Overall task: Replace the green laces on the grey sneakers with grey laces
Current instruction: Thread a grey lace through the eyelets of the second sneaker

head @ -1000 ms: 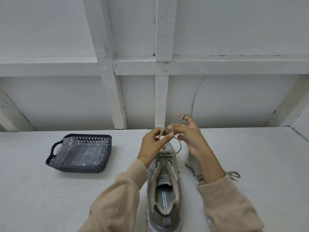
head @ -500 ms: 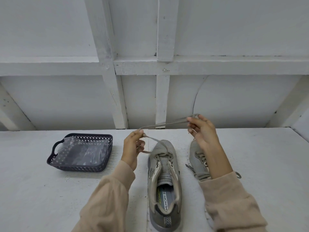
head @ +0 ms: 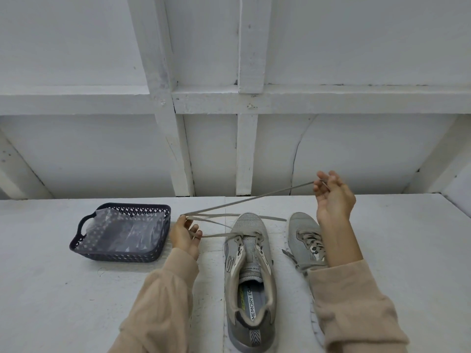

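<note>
Grey lace [head: 244,202], threaded at the toe eyelets of the centre-frame sneaker [head: 251,273], is pinched taut between left hand [head: 184,235] and right hand [head: 332,197], held wide apart; evening, then cross-threading, is judged next.

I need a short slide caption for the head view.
Both hands stretch a grey lace sideways above the unlaced sneaker.

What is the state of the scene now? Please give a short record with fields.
surface: white table
near shoe: grey sneaker, toe away from the person, lace only in its front eyelets
lace: grey lace, stretched between both hands
left hand: pinches the lace beside the basket
right hand: raised, holds the lace end
other shoe: second sneaker, partly behind the right arm
basket: dark basket, clear plastic inside
</note>
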`<action>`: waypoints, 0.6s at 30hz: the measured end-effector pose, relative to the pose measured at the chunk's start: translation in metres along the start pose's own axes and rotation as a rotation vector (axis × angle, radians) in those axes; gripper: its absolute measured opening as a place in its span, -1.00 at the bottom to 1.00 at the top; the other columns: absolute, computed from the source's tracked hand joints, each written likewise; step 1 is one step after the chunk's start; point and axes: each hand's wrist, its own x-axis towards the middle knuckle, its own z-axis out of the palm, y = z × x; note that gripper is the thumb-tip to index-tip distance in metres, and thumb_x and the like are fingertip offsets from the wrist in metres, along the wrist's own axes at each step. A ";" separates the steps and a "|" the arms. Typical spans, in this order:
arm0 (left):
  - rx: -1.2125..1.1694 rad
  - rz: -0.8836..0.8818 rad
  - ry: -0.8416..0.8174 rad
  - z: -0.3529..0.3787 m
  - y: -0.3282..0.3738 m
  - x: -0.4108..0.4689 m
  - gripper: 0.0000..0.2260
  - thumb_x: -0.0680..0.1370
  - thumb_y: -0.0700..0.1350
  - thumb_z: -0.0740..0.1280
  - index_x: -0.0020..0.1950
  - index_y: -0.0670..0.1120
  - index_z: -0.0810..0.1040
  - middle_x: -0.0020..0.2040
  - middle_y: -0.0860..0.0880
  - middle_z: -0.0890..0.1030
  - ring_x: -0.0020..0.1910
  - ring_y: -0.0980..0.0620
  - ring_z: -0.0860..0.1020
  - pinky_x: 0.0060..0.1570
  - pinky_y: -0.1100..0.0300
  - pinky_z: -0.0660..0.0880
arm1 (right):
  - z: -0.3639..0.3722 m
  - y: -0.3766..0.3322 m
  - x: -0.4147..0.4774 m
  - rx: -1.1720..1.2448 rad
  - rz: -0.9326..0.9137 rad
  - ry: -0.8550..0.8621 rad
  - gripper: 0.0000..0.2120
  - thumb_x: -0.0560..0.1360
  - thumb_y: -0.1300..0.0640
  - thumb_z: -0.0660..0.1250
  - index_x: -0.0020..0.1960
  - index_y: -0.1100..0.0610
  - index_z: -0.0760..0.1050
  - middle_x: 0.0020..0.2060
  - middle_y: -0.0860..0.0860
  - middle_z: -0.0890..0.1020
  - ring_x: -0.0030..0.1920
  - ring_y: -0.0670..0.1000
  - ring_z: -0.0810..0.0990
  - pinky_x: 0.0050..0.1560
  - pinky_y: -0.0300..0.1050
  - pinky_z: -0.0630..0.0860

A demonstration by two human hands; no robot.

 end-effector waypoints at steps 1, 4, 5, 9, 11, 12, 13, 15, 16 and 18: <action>0.031 0.007 -0.005 0.000 -0.001 0.000 -0.84 0.66 -0.15 0.18 -0.12 -0.04 0.42 -0.24 0.02 0.45 -0.39 0.10 0.34 -0.60 0.36 0.31 | -0.001 0.001 0.000 -0.041 -0.018 0.009 -0.83 0.65 0.26 0.14 0.19 0.22 0.44 -0.17 0.09 0.63 -0.32 -0.04 0.51 -0.35 -0.25 0.49; 0.125 0.037 -0.050 0.001 -0.003 -0.001 -0.92 0.63 -0.15 0.24 -0.06 -0.04 0.44 -0.20 0.03 0.46 -0.37 0.11 0.36 -0.51 0.32 0.34 | 0.003 0.003 -0.003 -0.116 -0.081 0.001 -0.80 0.64 0.25 0.14 0.26 0.13 0.35 -0.21 0.07 0.63 -0.39 -0.07 0.47 -0.42 -0.26 0.38; 0.134 0.042 -0.067 0.002 -0.003 -0.003 -0.98 0.62 -0.15 0.27 0.00 -0.05 0.44 -0.18 0.03 0.46 -0.35 0.10 0.37 -0.46 0.29 0.35 | 0.005 0.003 -0.004 -0.124 -0.106 -0.015 -0.77 0.63 0.26 0.14 0.28 0.12 0.30 -0.21 0.08 0.63 -0.40 -0.06 0.46 -0.44 -0.26 0.35; 0.192 0.069 -0.108 0.005 -0.001 -0.006 -0.88 0.60 -0.19 0.29 0.12 -0.07 0.43 -0.13 0.01 0.44 -0.29 0.08 0.41 -0.45 0.28 0.39 | 0.012 -0.004 -0.019 -0.265 -0.234 -0.162 -0.92 0.62 0.25 0.20 0.09 0.14 0.33 -0.24 0.08 0.64 -0.42 -0.05 0.45 -0.45 -0.26 0.29; 0.223 0.072 -0.141 0.007 0.000 -0.010 -0.85 0.59 -0.23 0.29 0.12 -0.04 0.44 -0.12 0.00 0.46 -0.28 0.08 0.44 -0.46 0.32 0.40 | 0.014 -0.007 -0.029 -0.371 -0.242 -0.333 -0.92 0.59 0.26 0.27 -0.06 0.13 0.41 -0.26 0.10 0.64 -0.45 -0.06 0.44 -0.47 -0.30 0.29; 0.247 0.084 -0.154 0.009 0.000 -0.011 -0.82 0.59 -0.26 0.28 0.13 -0.04 0.46 -0.11 -0.01 0.47 -0.27 0.09 0.45 -0.44 0.32 0.39 | 0.015 -0.007 -0.033 -0.444 -0.226 -0.430 -0.90 0.56 0.27 0.31 -0.10 0.13 0.45 -0.29 0.11 0.63 -0.47 -0.08 0.43 -0.47 -0.33 0.31; 0.279 0.100 -0.169 0.010 -0.001 -0.014 -0.80 0.58 -0.29 0.27 0.14 -0.03 0.47 -0.12 -0.01 0.48 -0.27 0.09 0.44 -0.41 0.31 0.37 | 0.014 -0.006 -0.036 -0.562 -0.211 -0.521 -0.90 0.53 0.28 0.36 -0.14 0.14 0.50 -0.31 0.10 0.63 -0.48 -0.09 0.43 -0.46 -0.35 0.34; 0.369 0.145 -0.223 0.014 -0.003 -0.020 -0.80 0.56 -0.31 0.28 0.08 -0.04 0.52 -0.15 0.02 0.50 -0.30 0.10 0.42 -0.38 0.31 0.34 | 0.009 0.002 -0.042 -0.919 -0.186 -0.690 -0.91 0.45 0.27 0.45 -0.19 0.12 0.61 -0.34 0.05 0.64 -0.44 -0.07 0.47 -0.38 -0.28 0.44; 0.436 0.172 -0.266 0.014 -0.004 -0.023 -0.83 0.55 -0.30 0.30 0.02 -0.04 0.54 -0.17 0.03 0.51 -0.34 0.11 0.41 -0.40 0.31 0.33 | 0.006 0.008 -0.044 -1.093 -0.178 -0.760 -0.92 0.42 0.26 0.48 -0.22 0.12 0.64 -0.35 0.04 0.66 -0.43 -0.02 0.51 -0.34 -0.22 0.49; 0.627 0.230 -0.392 0.016 -0.005 -0.030 -0.88 0.52 -0.29 0.36 -0.08 -0.07 0.57 -0.22 0.04 0.55 -0.41 0.14 0.41 -0.45 0.33 0.30 | -0.001 0.022 -0.046 -1.378 -0.191 -0.858 -0.90 0.38 0.27 0.49 -0.27 0.11 0.65 -0.36 0.01 0.67 -0.43 0.07 0.61 -0.32 -0.18 0.53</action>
